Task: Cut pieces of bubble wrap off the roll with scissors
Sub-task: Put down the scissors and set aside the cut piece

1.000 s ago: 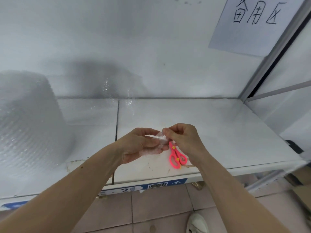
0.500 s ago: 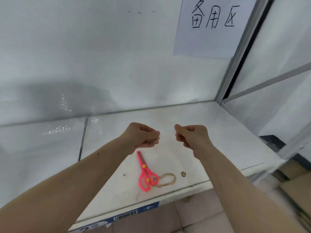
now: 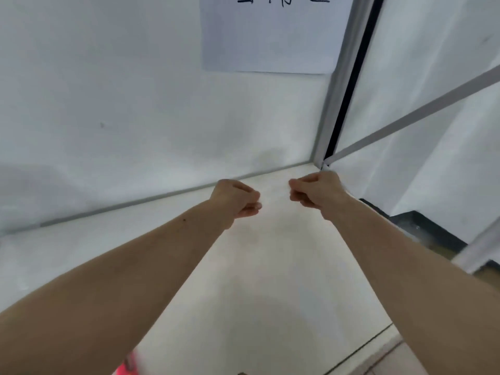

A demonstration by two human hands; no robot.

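White walls meet at the surface's (image 3: 270, 280) far right corner, under a paper sign (image 3: 270, 36); the left hand (image 3: 238, 201) and right hand (image 3: 313, 194) have moved there from mid-surface, fingers curled, perhaps stretching clear wrap between them, though I cannot tell; scissors (image 3: 130, 366) now lie behind at the near edge; the roll is out of sight.

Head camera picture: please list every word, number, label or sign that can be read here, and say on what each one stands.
White paper sheet on the back wall: black handwritten strokes at the top edge of the picture, cut off by the frame, so only their lowest parts show; not readable.
Nothing else in this view carries writing: none shows on the shelf surface, the metal frame post or the red object at the bottom edge.
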